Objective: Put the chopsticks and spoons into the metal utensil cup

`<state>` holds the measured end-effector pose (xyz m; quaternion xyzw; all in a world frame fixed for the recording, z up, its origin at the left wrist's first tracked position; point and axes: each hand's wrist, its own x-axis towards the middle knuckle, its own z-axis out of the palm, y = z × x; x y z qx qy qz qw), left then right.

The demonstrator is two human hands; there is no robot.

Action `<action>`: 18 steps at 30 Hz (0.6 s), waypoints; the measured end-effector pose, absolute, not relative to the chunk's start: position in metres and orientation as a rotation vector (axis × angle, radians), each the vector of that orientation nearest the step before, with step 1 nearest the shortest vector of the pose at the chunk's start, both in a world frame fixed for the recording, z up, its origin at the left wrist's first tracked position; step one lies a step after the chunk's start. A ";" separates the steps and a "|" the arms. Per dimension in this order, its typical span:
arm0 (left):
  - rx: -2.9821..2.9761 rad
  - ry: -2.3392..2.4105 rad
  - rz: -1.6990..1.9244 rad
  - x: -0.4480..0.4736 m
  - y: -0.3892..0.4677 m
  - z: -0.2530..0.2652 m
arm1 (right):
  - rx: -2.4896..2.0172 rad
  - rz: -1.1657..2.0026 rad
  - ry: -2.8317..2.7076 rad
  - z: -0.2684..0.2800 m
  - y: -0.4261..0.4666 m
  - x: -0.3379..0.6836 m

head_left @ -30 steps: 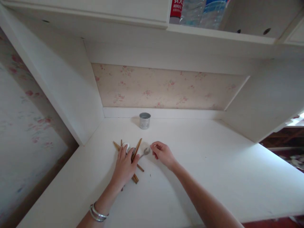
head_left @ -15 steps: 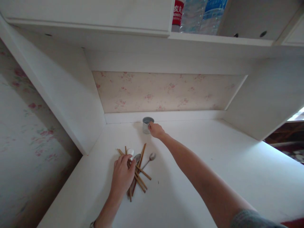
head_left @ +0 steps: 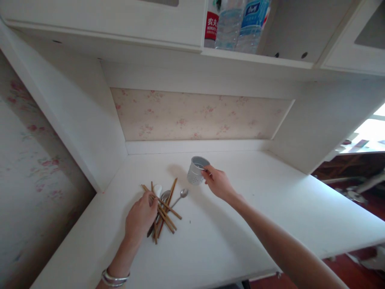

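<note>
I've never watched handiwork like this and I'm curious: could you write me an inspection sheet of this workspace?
Surface: white tabletop
Things in use: grey cup, tilted; wooden chopsticks lying crossed with spoons
Clutter: tiny dark speck on the white tabletop
Hands: right hand grips the grey cup at its rim; left hand is over the chopsticks' far ends, its grip unclear
Cables: nothing seen
Surroundings: plastic bottles in an open cabinet above; floral wallpaper behind

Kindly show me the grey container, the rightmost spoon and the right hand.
Grey container (head_left: 195, 174): head view, outer wall.
Rightmost spoon (head_left: 184, 193): head view, its bowl.
Right hand (head_left: 219, 184): head view, back of the hand.
</note>
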<state>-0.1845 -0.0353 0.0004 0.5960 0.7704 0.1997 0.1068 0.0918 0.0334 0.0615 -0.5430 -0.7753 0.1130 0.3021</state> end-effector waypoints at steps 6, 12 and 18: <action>1.579 2.211 0.685 -0.190 -0.025 -0.010 | -1.347 0.327 -2.042 0.048 -0.015 0.120; 1.550 2.275 0.704 -0.191 -0.022 -0.016 | -1.350 0.349 -2.125 0.041 -0.027 0.129; 1.575 2.304 0.703 -0.186 -0.025 -0.018 | -1.383 0.352 -2.154 0.033 -0.033 0.134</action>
